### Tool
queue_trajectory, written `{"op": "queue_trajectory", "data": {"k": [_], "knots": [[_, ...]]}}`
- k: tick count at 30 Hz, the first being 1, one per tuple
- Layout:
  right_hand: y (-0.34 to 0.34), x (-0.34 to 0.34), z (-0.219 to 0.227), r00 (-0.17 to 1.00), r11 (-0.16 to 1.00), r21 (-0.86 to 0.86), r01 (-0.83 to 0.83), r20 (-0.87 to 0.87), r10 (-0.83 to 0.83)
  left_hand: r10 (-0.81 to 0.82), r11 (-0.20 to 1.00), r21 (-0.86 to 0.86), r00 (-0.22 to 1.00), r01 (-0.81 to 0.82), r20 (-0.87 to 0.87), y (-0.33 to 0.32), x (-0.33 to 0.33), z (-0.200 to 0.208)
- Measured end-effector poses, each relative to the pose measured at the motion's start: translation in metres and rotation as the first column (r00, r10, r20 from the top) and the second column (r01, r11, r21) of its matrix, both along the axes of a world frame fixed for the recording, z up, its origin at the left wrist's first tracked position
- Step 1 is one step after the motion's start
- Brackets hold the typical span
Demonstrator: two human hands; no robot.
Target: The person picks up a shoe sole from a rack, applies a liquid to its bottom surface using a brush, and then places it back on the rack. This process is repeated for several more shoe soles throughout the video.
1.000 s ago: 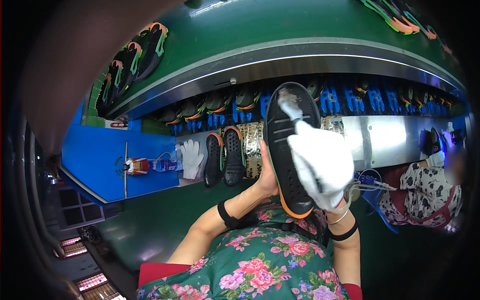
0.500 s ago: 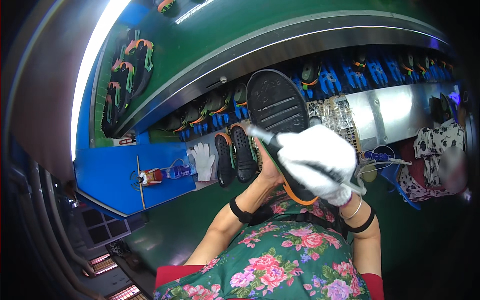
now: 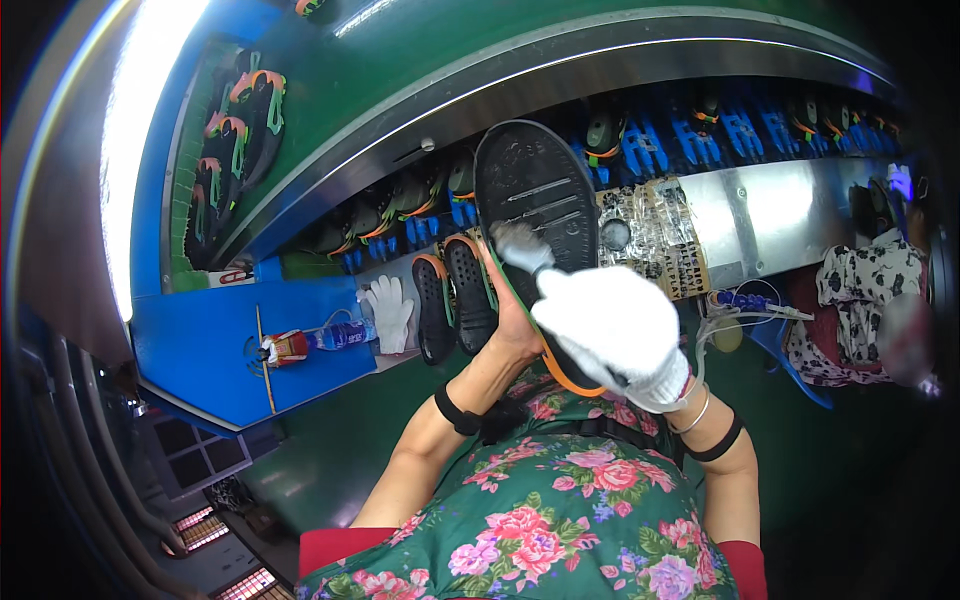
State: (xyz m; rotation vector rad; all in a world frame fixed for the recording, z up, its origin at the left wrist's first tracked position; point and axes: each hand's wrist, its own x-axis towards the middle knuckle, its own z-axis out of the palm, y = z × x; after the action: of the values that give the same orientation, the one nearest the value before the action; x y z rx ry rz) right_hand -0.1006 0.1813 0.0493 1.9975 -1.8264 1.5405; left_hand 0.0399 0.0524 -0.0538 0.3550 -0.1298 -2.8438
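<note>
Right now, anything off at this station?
Nothing looks spilled or broken. Only oddity: the left hand holding the black sole is bare while the right hand is gloved, and a loose white glove lies off to the left; possibly deliberate.

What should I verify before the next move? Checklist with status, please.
1. Black sole supported: ok, the left hand holds it along its left edge.
2. Brush in hand: ok, the right hand grips it.
3. Bristles over the sole: ok, at its left side; firm contact, cannot tell.
4. Right hand gloved: ok, white glove on.
5. Left hand gloved: not ok if both need covering; it is bare. A loose white glove lies on the left.
6. Even coverage on the sole: cannot tell.
</note>
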Motion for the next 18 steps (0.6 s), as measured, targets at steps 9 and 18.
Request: {"op": "queue_trajectory", "data": {"k": [9, 18], "knots": [[0.006, 0.01, -0.002, 0.999, 0.999, 0.037, 0.022, 0.035, -0.024, 0.101, 0.983, -0.175, 0.972, -0.064, 0.214, -0.013, -0.007, 0.014], [0.011, 0.014, -0.006, 0.983, 0.999, 0.038, -0.024, 0.18, 0.017, -0.005, 0.952, -0.304, 0.995, 0.035, 0.101, -0.021, -0.013, 0.027]]}}
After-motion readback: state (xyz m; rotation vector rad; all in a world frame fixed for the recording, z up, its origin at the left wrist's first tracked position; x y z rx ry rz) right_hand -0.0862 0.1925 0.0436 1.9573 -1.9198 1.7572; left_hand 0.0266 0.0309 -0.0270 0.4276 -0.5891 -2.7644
